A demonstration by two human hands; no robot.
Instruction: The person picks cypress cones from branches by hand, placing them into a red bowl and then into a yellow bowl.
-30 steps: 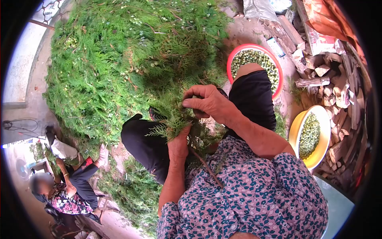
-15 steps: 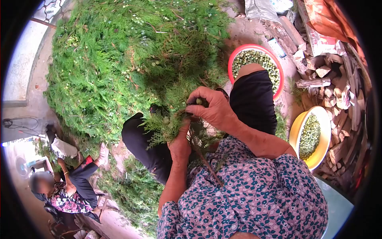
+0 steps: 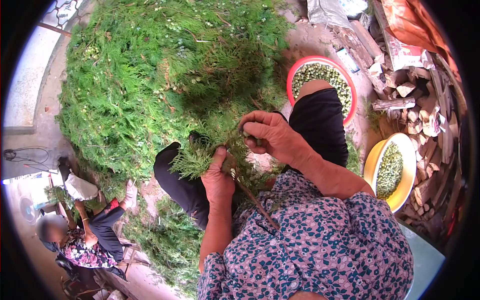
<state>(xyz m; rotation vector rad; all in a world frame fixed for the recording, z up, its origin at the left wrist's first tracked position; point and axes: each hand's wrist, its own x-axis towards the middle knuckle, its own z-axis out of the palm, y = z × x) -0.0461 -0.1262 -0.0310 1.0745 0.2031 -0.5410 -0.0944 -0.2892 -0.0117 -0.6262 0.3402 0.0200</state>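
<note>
My left hand (image 3: 218, 179) is closed around a leafy evergreen branch (image 3: 194, 161). Its brown stem (image 3: 258, 206) slants back toward my flowered shirt, and feathery green sprays stick out past the thumb. Just right of the branch, my right hand (image 3: 274, 136) is curled, with fingertips pinched together. Small, round, green-brown cones show between its fingers; how many lie in the palm is hidden. Both hands are above my lap, between my knees.
A large heap of cut evergreen branches (image 3: 125, 95) lies ahead. Cones fill a red-rimmed basin (image 3: 353, 97) by my right knee and a yellow basin (image 3: 411, 172) farther right. Split firewood (image 3: 425, 120) is stacked at right. Another person (image 3: 90, 245) sits at lower left.
My right hand has drawn back from the sprays, slightly right and down, its fingers curling more. My left hand has turned, its thumb now showing on top of the branch.
</note>
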